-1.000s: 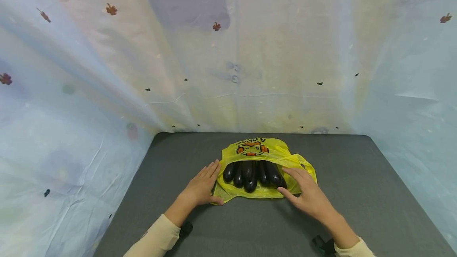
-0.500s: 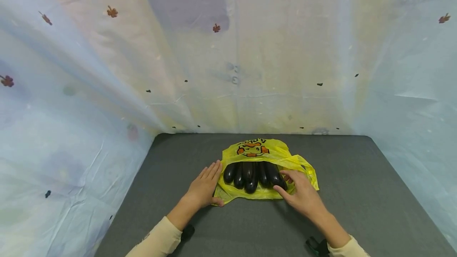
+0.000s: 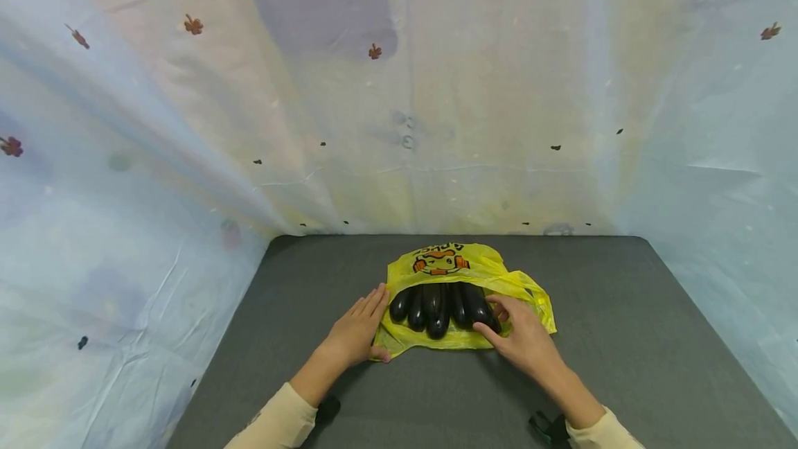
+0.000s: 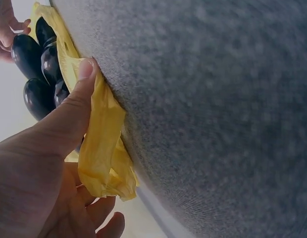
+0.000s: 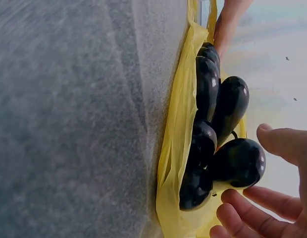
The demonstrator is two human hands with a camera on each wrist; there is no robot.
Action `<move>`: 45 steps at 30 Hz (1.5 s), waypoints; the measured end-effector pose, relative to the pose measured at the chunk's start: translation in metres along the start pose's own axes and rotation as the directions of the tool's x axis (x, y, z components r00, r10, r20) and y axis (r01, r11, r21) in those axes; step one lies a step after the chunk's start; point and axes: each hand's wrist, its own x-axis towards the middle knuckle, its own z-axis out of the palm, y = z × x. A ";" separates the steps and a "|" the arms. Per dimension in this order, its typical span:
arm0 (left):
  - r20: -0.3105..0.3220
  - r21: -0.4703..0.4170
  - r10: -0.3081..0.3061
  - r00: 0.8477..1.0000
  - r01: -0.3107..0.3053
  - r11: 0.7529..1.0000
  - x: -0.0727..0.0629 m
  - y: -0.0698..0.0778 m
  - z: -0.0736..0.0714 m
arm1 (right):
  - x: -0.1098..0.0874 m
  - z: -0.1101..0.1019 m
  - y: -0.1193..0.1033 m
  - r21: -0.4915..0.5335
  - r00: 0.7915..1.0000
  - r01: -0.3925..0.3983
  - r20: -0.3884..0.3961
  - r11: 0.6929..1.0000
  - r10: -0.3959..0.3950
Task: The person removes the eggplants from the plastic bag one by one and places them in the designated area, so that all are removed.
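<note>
Several glossy black eggplants (image 3: 438, 321) lie side by side in the mouth of a yellow plastic bag (image 3: 492, 263) with a printed cartoon face; their far ends are hidden inside. My left hand (image 3: 354, 328) rests along the bag's left edge, fingers straight. In the left wrist view its thumb (image 4: 76, 106) touches the bag's yellow handle, and the fingers lie beyond it. At the bag's right side, my right hand (image 3: 524, 335) is spread around the end of the rightmost eggplant (image 5: 240, 163). Its thumb is on one side, with fingertips right at the other side.
The bag lies on a grey cloth-covered table (image 3: 411, 400). Pale sheeting (image 3: 474, 109) with brown leaf shapes stands behind and at both sides. A dark strap or device (image 3: 548, 427) shows under the right wrist.
My right hand has moved slightly left, its thumb and fingers coming in closer around the rightmost eggplant. The left hand and the bag have stayed nearly in place.
</note>
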 end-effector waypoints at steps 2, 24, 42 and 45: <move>0.006 -0.015 0.002 1.000 -0.002 1.000 -0.001 0.000 0.000 | 0.001 0.001 0.000 0.001 1.000 -0.002 0.002 1.000 0.002; -0.007 -0.035 0.038 0.999 -0.039 0.999 -0.005 0.001 -0.004 | -0.004 -0.007 -0.003 0.080 0.980 -0.169 0.119 0.982 0.159; -0.009 -0.006 0.025 1.000 -0.025 1.000 -0.004 0.000 -0.001 | -0.021 -0.027 0.007 0.274 0.963 -0.240 0.188 0.931 0.193; -0.004 -0.012 0.026 1.000 -0.026 1.000 -0.005 0.001 -0.004 | -0.024 -0.031 0.011 0.289 0.962 -0.243 0.195 0.926 0.192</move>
